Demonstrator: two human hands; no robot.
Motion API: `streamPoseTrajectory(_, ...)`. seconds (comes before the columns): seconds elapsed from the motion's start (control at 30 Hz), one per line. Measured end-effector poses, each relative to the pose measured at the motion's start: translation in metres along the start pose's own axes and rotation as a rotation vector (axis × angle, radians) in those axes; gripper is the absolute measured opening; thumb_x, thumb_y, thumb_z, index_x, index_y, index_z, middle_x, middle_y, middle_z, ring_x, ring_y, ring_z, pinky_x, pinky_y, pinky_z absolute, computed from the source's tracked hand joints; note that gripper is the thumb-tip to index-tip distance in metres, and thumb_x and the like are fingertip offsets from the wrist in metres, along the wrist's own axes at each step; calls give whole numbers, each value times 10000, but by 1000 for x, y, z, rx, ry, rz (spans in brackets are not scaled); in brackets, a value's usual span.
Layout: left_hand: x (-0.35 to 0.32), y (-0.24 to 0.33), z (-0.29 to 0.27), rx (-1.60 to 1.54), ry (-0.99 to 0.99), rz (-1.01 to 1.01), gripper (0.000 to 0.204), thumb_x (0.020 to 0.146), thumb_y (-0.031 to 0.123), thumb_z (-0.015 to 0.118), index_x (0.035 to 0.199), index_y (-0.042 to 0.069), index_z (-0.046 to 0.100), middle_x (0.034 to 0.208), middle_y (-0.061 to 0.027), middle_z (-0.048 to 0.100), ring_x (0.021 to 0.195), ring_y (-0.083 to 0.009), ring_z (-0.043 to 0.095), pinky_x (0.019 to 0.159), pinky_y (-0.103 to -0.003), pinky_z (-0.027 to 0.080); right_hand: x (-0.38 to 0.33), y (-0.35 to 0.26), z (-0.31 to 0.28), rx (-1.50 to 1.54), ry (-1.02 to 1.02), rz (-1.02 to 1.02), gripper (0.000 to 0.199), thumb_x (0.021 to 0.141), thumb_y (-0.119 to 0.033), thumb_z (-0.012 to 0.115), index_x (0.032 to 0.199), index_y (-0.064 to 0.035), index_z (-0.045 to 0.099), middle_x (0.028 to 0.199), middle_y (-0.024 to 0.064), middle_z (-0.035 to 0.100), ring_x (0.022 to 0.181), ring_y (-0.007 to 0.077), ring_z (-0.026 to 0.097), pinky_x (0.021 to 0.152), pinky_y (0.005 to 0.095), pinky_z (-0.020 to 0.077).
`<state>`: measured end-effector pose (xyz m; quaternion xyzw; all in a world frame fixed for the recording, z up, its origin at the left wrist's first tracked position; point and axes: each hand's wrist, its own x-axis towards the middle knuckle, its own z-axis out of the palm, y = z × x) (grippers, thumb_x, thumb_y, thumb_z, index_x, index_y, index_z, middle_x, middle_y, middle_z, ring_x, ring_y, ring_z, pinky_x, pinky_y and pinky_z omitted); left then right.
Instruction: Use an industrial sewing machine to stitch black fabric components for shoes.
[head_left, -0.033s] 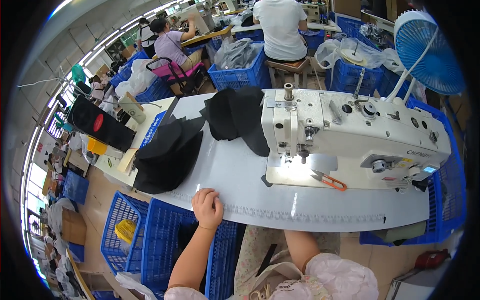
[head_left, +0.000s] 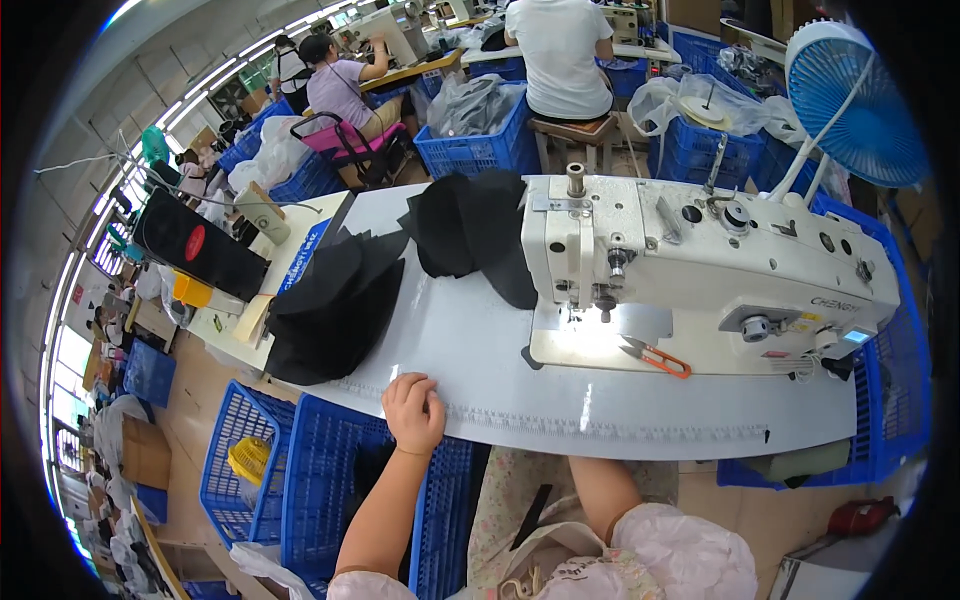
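My left hand (head_left: 412,412) rests on the front edge of the white sewing table (head_left: 470,350), holding nothing. Its fingers lie loosely on the top, slightly bent, the thumb a little apart. Just beyond it sits a stack of black fabric pieces (head_left: 335,310). A second group of black fabric pieces (head_left: 465,230) lies farther back, reaching the head of the sewing machine (head_left: 690,260). My right forearm (head_left: 600,490) goes under the table edge, which hides my right hand. Orange-handled thread snips (head_left: 655,357) lie on the machine bed below the needle area, touched by neither hand.
Blue plastic crates (head_left: 330,470) stand below the table at the left, another crate (head_left: 890,370) at the right. A blue fan (head_left: 855,110) stands behind the machine. At the left is a black box-shaped device (head_left: 200,245). Co-workers sit farther back, one in a white shirt (head_left: 560,60).
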<state>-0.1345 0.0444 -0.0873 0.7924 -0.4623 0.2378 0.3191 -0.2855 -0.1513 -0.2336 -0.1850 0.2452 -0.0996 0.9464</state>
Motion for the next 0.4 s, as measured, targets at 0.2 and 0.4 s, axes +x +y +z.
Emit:
streamPoseTrajectory(0.2, 0, -3, 2, 23, 27, 17, 108, 681, 55, 571, 786, 53, 597, 896, -95, 596, 878, -284, 547, 798, -383, 399, -55, 33, -21, 153, 108, 20, 278, 915, -229, 490, 1141, -68, 510, 1157, 124, 537, 1093, 214, 499, 975, 393, 374)
streamPoseTrajectory(0.4, 0, -1, 0, -31, -56, -3, 137, 683, 49, 598, 820, 47, 603, 970, -132, 583, 936, -319, 524, 826, -410, 411, -139, 59, -58, -245, -186, 127, 277, 880, -156, 559, 1145, -128, 484, 1205, 65, 513, 1182, 255, 424, 1016, 440, 318)
